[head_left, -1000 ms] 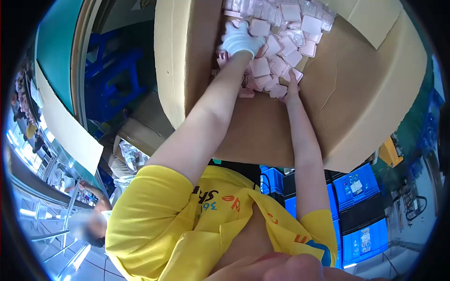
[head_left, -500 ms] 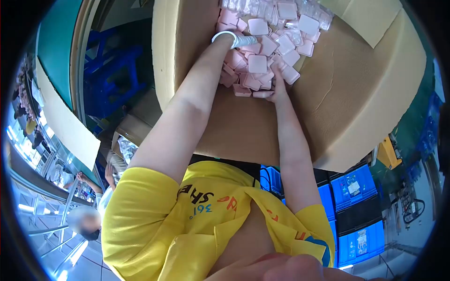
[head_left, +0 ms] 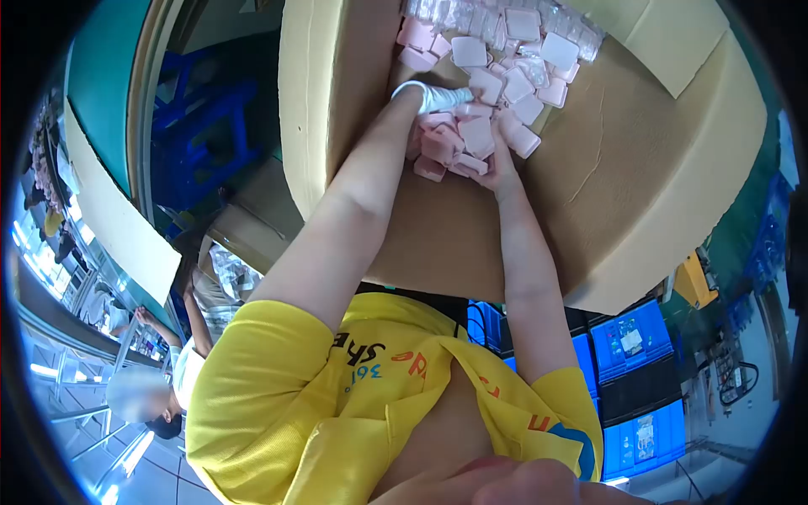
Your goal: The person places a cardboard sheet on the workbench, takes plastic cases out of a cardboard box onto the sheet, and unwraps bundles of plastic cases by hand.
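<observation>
The pink cases (head_left: 477,137) look light, hard and slippery, best held by their edges. The right hand (head_left: 504,172) spreads its fingers round near ones; the left hand's (head_left: 436,98) fingers, I can't tell.

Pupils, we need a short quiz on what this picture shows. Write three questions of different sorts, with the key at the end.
1. Multiple choice. What covers the person's left hand?
A) a black mitten
B) a white glove
C) a red cloth

2. True or false: the right hand reaches inside the large cardboard box.

3. Fill in the colour: the square plastic pieces piled by the hands are ____.

Key: 1. B; 2. true; 3. pink
</observation>
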Demonstrator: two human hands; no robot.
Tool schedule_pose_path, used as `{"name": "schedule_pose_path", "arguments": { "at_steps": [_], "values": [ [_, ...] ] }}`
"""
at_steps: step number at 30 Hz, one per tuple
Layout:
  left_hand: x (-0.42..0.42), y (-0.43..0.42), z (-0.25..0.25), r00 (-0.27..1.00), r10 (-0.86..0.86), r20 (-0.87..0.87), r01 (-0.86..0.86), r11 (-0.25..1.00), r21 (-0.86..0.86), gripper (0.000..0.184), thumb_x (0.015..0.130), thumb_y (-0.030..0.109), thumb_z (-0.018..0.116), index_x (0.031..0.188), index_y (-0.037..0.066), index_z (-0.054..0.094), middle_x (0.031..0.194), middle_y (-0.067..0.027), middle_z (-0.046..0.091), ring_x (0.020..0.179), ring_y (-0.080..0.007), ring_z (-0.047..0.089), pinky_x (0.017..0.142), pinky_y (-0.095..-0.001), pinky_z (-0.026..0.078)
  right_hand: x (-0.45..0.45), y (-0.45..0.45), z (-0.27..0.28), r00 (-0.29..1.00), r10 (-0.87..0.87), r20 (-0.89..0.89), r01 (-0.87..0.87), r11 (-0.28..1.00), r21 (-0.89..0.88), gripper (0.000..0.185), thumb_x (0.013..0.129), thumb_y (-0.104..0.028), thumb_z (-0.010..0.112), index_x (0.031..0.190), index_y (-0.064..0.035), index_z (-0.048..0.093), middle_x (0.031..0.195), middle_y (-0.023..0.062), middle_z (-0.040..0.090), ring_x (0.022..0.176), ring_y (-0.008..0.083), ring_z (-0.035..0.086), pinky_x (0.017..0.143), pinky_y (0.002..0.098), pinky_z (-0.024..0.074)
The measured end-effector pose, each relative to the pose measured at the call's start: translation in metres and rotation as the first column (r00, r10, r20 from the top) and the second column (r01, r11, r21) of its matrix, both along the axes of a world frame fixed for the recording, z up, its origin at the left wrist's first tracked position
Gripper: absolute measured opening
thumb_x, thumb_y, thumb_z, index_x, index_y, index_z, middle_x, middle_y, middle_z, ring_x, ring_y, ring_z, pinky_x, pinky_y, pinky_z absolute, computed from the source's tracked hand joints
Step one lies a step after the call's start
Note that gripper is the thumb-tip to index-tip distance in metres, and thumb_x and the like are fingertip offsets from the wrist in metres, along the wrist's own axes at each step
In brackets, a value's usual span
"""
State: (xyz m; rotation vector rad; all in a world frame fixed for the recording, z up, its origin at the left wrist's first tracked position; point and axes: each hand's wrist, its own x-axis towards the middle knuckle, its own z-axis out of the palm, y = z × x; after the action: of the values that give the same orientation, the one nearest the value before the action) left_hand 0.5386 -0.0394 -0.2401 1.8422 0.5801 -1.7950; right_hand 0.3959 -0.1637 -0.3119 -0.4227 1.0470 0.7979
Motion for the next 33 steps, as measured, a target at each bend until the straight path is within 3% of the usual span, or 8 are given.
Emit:
{"name": "schedule_pose_path", "arguments": {
  "at_steps": [4,8,14,20,24,27,29,33],
  "values": [
    [-0.003,0.003,-0.006,0.991,0.113,-0.070,-0.113,0.994,0.002,0.091,0.071,0.075,0.045,0.135,0.011,0.035,0.137,-0.0107,0.037,0.125,-0.0199,0.034,0.101,-0.0361,0.027,0.003,0.005,0.006,0.995,-0.096,0.010,0.094,0.992,0.084,0.068,0.078,-0.065,0.046,0.121,-0.0124,0.048,0.115,0.0100,0.055,0.105,0.0312,0.053,0.086,0.0577,0.0425],
    [-0.030,0.018,-0.090,0.999,-0.037,-0.024,0.024,0.909,-0.415,0.075,0.073,0.067,0.052,0.126,0.013,0.049,0.127,-0.0093,0.048,0.112,-0.0203,0.045,0.096,-0.0320,0.033,0.005,0.015,0.011,0.989,-0.140,-0.042,0.143,0.987,0.068,0.056,0.084,-0.053,0.044,0.120,-0.0105,0.049,0.114,0.0119,0.055,0.106,0.0327,0.052,0.087,0.0573,0.0422],
    [-0.053,0.008,-0.038,0.943,0.333,-0.011,-0.291,0.809,-0.510,0.062,0.075,0.061,0.056,0.115,0.013,0.056,0.104,-0.0057,0.058,0.093,-0.0161,0.052,0.079,-0.0305,0.043,0.000,0.008,0.068,0.952,-0.279,0.128,0.282,0.959,-0.007,0.044,0.089,-0.040,0.037,0.118,-0.0084,0.050,0.112,0.0138,0.055,0.105,0.0336,0.053,0.088,0.0556,0.0419],
    [-0.043,-0.010,0.117,0.908,0.409,-0.095,-0.378,0.698,-0.608,0.050,0.080,0.049,0.059,0.112,0.011,0.057,0.095,-0.0048,0.060,0.080,-0.0138,0.056,0.071,-0.0266,0.046,-0.005,-0.008,0.181,0.891,-0.298,0.343,0.344,0.936,-0.080,0.045,0.090,-0.039,0.037,0.118,-0.0062,0.048,0.112,0.0138,0.055,0.102,0.0339,0.054,0.087,0.0545,0.0431],
    [-0.027,0.003,0.191,0.829,0.446,0.338,0.107,0.466,-0.878,0.046,0.081,0.043,0.057,0.110,0.007,0.057,0.095,-0.0069,0.059,0.079,-0.0163,0.056,0.070,-0.0271,0.047,0.011,0.007,0.258,0.733,-0.312,0.604,0.282,0.948,0.147,0.045,0.089,-0.034,0.038,0.121,-0.0038,0.043,0.114,0.0143,0.054,0.102,0.0333,0.055,0.085,0.0522,0.0451],
    [-0.008,0.083,0.304,0.831,0.411,0.375,0.062,0.601,-0.797,0.045,0.082,0.042,0.056,0.108,0.006,0.057,0.099,-0.0070,0.058,0.084,-0.0161,0.055,0.073,-0.0263,0.046,0.052,0.061,0.314,0.641,-0.334,0.691,0.020,0.907,0.420,0.042,0.089,-0.031,0.039,0.121,-0.0040,0.043,0.114,0.0147,0.053,0.102,0.0327,0.055,0.084,0.0506,0.0459],
    [-0.001,0.152,0.378,0.769,0.201,0.607,0.189,0.835,-0.516,0.041,0.086,0.038,0.051,0.111,0.007,0.056,0.102,-0.0062,0.057,0.090,-0.0150,0.053,0.073,-0.0263,0.046,0.078,0.135,0.376,0.755,-0.267,0.599,0.320,0.947,0.020,0.041,0.088,-0.030,0.039,0.119,-0.0036,0.045,0.113,0.0147,0.054,0.101,0.0322,0.055,0.083,0.0490,0.0465],
    [0.003,0.306,0.369,0.601,0.712,0.363,-0.162,0.553,-0.817,0.043,0.087,0.039,0.052,0.118,0.009,0.051,0.105,-0.0072,0.057,0.095,-0.0146,0.054,0.074,-0.0287,0.050,0.125,0.289,0.363,0.678,-0.151,0.719,0.024,0.983,0.184,0.039,0.088,-0.027,0.038,0.119,-0.0038,0.045,0.113,0.0143,0.054,0.102,0.0314,0.054,0.086,0.0495,0.0457]
  ]
}}
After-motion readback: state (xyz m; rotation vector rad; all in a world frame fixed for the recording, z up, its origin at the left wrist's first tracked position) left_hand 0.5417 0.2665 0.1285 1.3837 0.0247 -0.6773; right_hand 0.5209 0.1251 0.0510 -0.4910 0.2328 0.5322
